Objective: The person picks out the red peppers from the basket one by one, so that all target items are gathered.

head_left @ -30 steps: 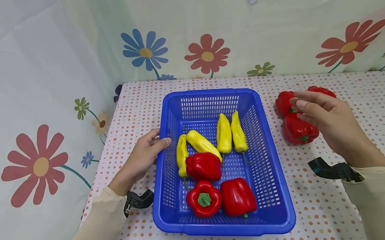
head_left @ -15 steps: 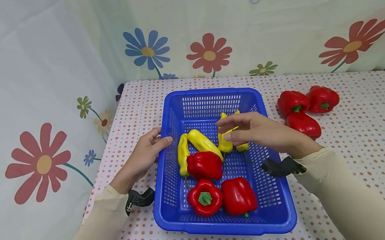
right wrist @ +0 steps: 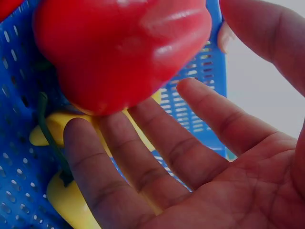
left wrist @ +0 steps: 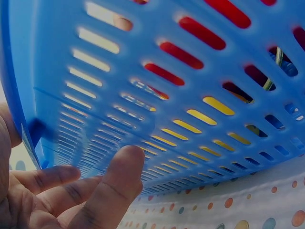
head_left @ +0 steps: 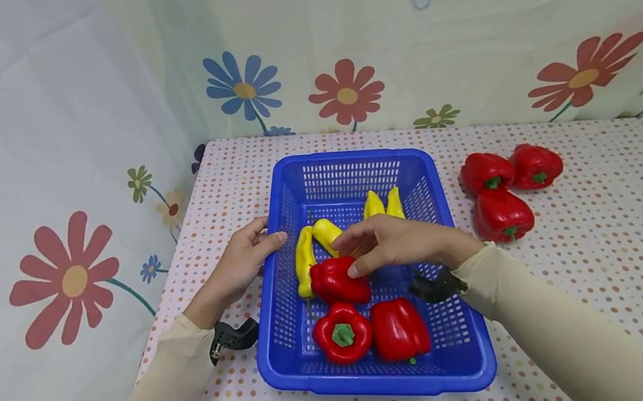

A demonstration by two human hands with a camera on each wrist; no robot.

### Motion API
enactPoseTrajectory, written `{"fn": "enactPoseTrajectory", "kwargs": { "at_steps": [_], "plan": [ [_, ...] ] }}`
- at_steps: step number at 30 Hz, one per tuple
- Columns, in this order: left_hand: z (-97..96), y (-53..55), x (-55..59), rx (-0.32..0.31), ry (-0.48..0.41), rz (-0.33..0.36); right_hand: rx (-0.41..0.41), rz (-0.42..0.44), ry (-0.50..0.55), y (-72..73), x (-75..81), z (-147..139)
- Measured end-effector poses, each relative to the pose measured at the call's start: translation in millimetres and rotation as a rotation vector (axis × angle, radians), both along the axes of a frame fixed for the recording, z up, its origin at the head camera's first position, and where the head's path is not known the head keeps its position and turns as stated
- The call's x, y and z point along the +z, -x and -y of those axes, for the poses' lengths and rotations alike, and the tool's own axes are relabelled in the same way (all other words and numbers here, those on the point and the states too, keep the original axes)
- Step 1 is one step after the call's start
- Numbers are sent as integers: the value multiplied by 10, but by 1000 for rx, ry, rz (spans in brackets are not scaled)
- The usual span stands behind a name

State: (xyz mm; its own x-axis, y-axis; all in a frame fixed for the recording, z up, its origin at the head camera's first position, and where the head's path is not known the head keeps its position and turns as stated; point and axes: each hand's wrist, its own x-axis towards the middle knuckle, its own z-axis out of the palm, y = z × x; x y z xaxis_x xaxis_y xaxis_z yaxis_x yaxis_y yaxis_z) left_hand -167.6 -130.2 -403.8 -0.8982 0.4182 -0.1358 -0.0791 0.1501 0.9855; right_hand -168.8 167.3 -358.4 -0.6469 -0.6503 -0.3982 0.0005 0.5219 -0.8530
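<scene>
A blue plastic basket (head_left: 377, 388) stands on the table, with my left hand (head_left: 243, 255) gripping its left side, thumb over the rim and fingers along the outer wall. Inside it, my right hand (head_left: 400, 241) reaches over a red bell pepper (head_left: 332, 284). The thumb is right at that pepper's near side; the other fingers, spread and only slightly bent, lie along its far side in the right wrist view. Two more red bell peppers, one with its green stem (head_left: 342, 334) facing up and one on its side (head_left: 399, 329), lie at the basket's front.
Long yellow peppers (head_left: 305, 260) lie in the basket, some partly behind my right hand. Three red bell peppers (head_left: 503, 214) sit grouped on the dotted tablecloth (head_left: 608, 244) right of the basket. A flowered curtain (head_left: 288, 42) hangs behind the table and at its left.
My right hand has moved left from the red bell peppers on the table, over the basket, and down to the middle red bell pepper. My left hand stays on the basket.
</scene>
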Motion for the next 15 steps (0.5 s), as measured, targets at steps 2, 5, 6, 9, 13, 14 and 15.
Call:
{"fn": "enactPoseTrajectory", "kwargs": {
  "at_steps": [2, 5, 6, 9, 13, 14, 15],
  "plan": [
    [7, -7, -3, 3, 2, 3, 17, -13, -11, 0, -3, 23],
    [24, -16, -7, 8, 2, 1, 55, -31, -26, 4, -5, 70],
    [28, -18, -7, 11, 1, 0, 68, -33, -30, 5, -3, 88],
    [25, -16, -6, 8, -4, -3, 93, -29, -47, 1, 6, 136],
    [3, -12, -9, 4, 1, -9, 91, -20, -90, -15, 4, 168],
    [-3, -12, -9, 4, 2, -9, 86, -20, -100, -20, 3, 170],
    [-10, -11, -10, 5, 3, -8, 82, -23, -109, -25, -1, 171]
  ]
}}
